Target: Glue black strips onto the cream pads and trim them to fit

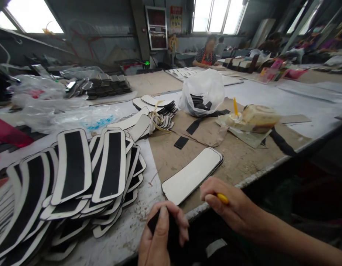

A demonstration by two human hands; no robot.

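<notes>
My left hand [162, 232], at the bottom middle, is closed on a black strip [153, 221], its thumb pressed on top. To the right, my right hand [226, 201] is closed round a yellow-handled tool [222, 198]; the rest of the tool is hidden. A stack of white curved pieces [191, 175] lies on brown paper just beyond both hands. Many white pieces with black strips on them [108, 166] are piled at the left. Short black strips [181, 142] rest on the paper farther back.
A white plastic bag [202, 92] holds black strips. Beside it stands a stained yellowish container [256, 118] with a yellow stick [235, 106]. Tied white pieces [157, 114] and clear plastic [85, 116] lie farther back. A person [206, 55] sits across the table [270, 96].
</notes>
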